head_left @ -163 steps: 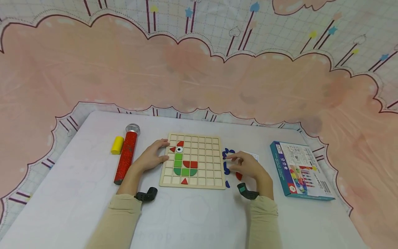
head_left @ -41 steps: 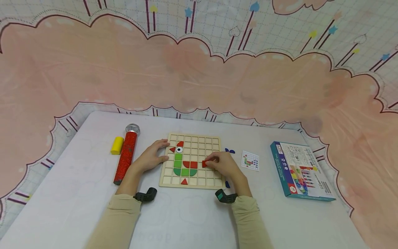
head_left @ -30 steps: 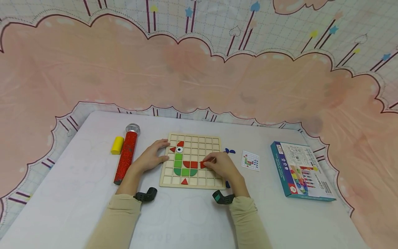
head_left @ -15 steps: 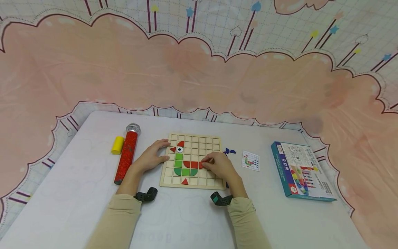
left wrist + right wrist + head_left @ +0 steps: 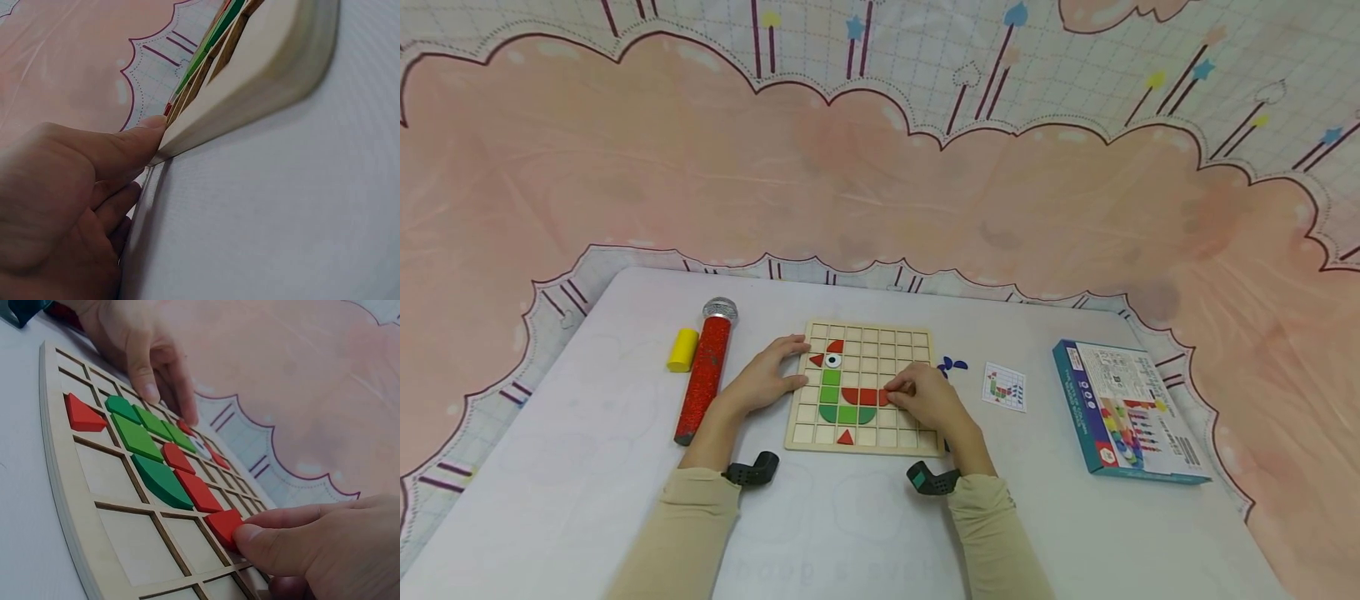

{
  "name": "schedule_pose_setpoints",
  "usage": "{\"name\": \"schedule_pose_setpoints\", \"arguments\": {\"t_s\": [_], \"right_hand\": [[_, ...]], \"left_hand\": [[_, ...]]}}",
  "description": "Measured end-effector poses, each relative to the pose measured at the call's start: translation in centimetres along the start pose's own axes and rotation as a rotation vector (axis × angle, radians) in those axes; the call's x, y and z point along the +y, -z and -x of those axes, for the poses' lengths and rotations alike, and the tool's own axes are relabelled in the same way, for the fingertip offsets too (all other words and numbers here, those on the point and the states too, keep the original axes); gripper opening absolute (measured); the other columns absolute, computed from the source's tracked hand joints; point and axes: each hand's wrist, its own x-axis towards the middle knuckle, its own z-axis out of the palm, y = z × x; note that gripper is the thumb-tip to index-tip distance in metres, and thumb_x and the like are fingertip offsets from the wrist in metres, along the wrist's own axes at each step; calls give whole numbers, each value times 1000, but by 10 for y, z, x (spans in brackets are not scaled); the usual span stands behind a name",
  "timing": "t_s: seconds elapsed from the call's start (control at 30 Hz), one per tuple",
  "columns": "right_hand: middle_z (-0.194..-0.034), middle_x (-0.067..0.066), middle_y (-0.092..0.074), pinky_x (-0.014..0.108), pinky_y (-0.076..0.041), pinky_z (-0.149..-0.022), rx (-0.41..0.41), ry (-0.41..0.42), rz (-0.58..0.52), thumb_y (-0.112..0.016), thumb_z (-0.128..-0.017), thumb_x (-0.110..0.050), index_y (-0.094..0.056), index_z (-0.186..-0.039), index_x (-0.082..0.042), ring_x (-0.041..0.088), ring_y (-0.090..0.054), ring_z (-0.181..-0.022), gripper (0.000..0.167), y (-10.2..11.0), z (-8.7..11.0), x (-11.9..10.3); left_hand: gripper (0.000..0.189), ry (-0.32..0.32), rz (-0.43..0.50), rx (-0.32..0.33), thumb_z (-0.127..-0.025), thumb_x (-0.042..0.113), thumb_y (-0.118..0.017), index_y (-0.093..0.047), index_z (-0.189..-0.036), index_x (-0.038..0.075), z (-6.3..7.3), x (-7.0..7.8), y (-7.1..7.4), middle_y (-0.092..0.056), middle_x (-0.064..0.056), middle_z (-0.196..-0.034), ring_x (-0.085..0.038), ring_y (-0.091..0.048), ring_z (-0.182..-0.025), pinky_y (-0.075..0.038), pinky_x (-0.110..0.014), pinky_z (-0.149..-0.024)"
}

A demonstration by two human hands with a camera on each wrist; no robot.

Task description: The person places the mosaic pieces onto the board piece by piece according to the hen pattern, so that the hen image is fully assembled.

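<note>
Pinching a red piece [image 5: 222, 530] between thumb and forefinger, the right hand [image 5: 928, 396] is holding it at the cell next to the red square [image 5: 867, 397], on the side facing the right edge of the counter [image 5: 820, 533]; whether the piece is sitting flush is hard to tell. The board [image 5: 902, 350] is lying flat toward the far edge, about midway between the left and right edges. The left hand [image 5: 765, 377] is resting against the board's left side, thumb and fingers spread, the thumb tip touching the rim. On the board, green squares [image 5: 830, 394], dark green curved pieces [image 5: 866, 414], red curved pieces [image 5: 835, 346], red triangles [image 5: 845, 437] and an eye piece [image 5: 832, 361] are forming a bird-like figure. Some blue pieces [image 5: 953, 364] are lying just beside the board, on the side toward the right edge, and a card [image 5: 1003, 387] printed with a similar figure is lying near them. A box [image 5: 1131, 412] is lying along the right edge, near the far right corner. Toward the far left corner, a red microphone [image 5: 706, 379] is lying with its silver head pointing at the far edge, and a yellow cylinder [image 5: 682, 350] is lying just beside it.
</note>
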Motion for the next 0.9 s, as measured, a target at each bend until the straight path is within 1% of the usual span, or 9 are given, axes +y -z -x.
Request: {"name": "schedule_pose_setpoints", "arguments": {"t_s": [0.27,0.43,0.7,0.9], "right_hand": [[-98,1,-58,24,-45,-65,10,4,3,-72,-84,-21,-74,-91,-16,10,-50,-74,8,0,0,-1],[-94,1,-59,25,-44,-64,2,1,1,-74,-83,-20,-75,-90,-15,10,-50,-73,8,2,1,0],[-96,-1,-61,25,-46,-65,-3,-9,-1,-74,-82,-20,-76,-90,-16,10,-52,-74,9,5,3,-3],[-102,-1,-61,26,-47,-68,-19,-20,37,-72,-85,-25,-76,-99,-20,10,-53,-79,15,7,5,-5]], "left_hand": [[54,0,6,1,-88,11,-65,-46,-138,5,0,0,1,-28,-13,-155,-35,-20,-144,-18,-55,-116],[54,1,7,-3,-88,11,-65,-46,-138,5,0,0,0,-28,-13,-155,-35,-20,-144,-18,-56,-116],[54,2,2,1,-88,12,-66,-47,-138,5,1,1,0,-28,-13,-155,-36,-20,-144,-18,-56,-116],[54,-9,-17,1,-88,12,-65,-46,-138,4,0,1,0,-29,-13,-154,-35,-21,-144,-19,-55,-116]]}}
